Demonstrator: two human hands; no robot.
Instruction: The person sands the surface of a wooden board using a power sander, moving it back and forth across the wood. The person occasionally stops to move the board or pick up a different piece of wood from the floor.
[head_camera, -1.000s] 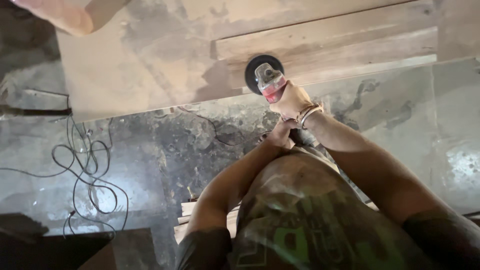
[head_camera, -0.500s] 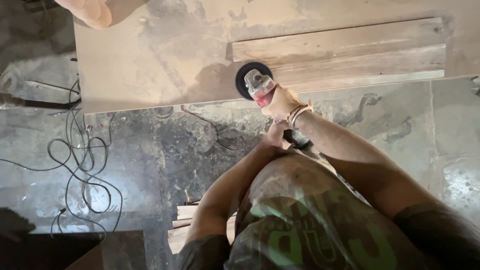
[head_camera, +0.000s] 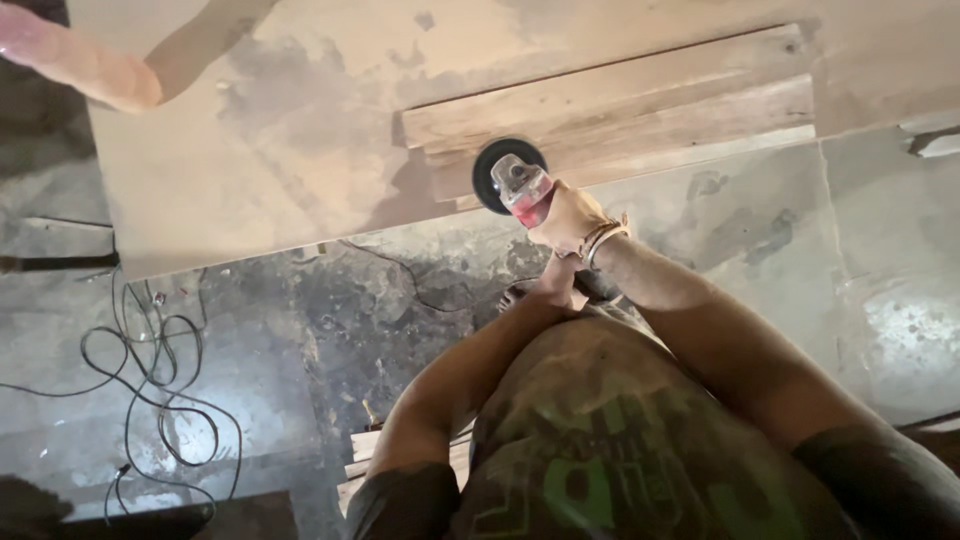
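My right hand (head_camera: 568, 216) grips the red and grey body of an angle grinder (head_camera: 518, 183), just behind its head. The grinder's black disc (head_camera: 490, 168) rests against the near edge of a long wooden plank (head_camera: 610, 105) that lies on a large dusty board (head_camera: 260, 150). My left hand (head_camera: 552, 285) is closed around the rear of the grinder, close to my chest, and is partly hidden by my right wrist. A beaded bracelet (head_camera: 604, 238) circles my right wrist.
Tangled black cables (head_camera: 150, 380) lie on the stained concrete floor (head_camera: 880, 300) at the left. A thin cord (head_camera: 400, 275) runs along the floor below the board. Small wood offcuts (head_camera: 362, 455) sit near my left elbow. A pinkish blurred object (head_camera: 80, 65) shows at top left.
The view has shifted, so the board and plank sit lower and more to the right. Both hands keep their grip, and the grinder disc stays at the plank's near edge.
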